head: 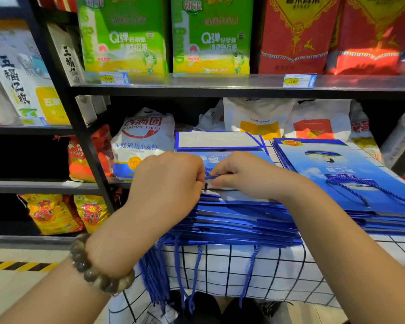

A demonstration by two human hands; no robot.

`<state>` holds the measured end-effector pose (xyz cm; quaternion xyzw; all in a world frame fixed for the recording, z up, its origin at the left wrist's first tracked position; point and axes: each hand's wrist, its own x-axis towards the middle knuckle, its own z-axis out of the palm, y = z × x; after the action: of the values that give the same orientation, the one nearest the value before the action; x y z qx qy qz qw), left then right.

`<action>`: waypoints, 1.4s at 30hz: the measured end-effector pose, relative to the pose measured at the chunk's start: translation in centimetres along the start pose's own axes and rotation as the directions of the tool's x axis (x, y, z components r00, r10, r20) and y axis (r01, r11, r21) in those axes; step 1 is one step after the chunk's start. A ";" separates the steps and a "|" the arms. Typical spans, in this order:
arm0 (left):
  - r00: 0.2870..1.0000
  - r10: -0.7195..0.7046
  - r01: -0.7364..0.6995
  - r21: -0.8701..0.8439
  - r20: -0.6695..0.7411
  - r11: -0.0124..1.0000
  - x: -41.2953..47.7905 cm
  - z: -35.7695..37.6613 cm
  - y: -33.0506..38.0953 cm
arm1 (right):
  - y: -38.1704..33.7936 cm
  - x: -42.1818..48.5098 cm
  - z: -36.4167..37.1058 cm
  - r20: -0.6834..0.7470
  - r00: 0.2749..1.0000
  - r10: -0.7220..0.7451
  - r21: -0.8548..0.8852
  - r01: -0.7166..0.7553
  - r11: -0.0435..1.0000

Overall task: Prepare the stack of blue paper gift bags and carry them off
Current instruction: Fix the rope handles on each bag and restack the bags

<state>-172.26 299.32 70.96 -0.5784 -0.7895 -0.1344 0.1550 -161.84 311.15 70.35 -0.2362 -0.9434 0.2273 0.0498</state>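
Left hand [168, 181]: pinches thin blue cord handle [211, 176]
Right hand [246, 174]: pinches same cord
Flat blue paper gift bag stack [243, 220]: top partly hidden by hands

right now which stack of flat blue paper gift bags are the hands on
The left stack of blue paper bags: left hand and right hand pinch a blue cord atop it. The right stack lies untouched, beside it.

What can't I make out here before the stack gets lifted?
Head view only:
- Top bag's print on the near stack: covered by the left hand and right hand.
- The blue cord they pinch: whether it is tied or loose is hidden by curled fingers.
- The second stack: cut off by the right edge.
- What supports the checked cloth: covered.
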 end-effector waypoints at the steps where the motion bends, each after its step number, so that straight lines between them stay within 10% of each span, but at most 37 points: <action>1: 1.000 -0.016 0.015 0.036 0.014 0.999 0.2 0.0 0.2 | 0.0 0.1 0.0 -0.005 1.000 0.000 -0.012 0.000 1.000; 13: 0.987 0.099 -0.133 0.291 0.129 0.948 1.5 1.4 2.0 | 1.1 0.5 0.8 -0.079 0.996 0.042 0.116 -0.033 0.993; 21: 0.948 0.225 -0.237 0.028 0.227 0.971 1.5 1.0 0.3 | 1.1 -0.3 0.7 -0.104 0.993 0.062 0.170 -0.044 0.984; 31: 0.965 -0.031 0.199 -0.655 0.259 0.729 3.0 2.3 -1.2 | 1.4 -0.9 1.1 -0.174 0.982 0.074 0.153 -0.048 0.987; 42: 0.957 -0.092 0.254 -0.648 0.274 0.717 5.3 4.1 -1.6 | 1.9 -1.6 2.1 -0.240 0.969 0.056 0.265 0.010 0.964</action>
<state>-175.63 305.07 69.28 -0.5292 -0.7491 -0.3609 -0.1688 -160.10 311.02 67.61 -0.2649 -0.8884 0.3206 0.1944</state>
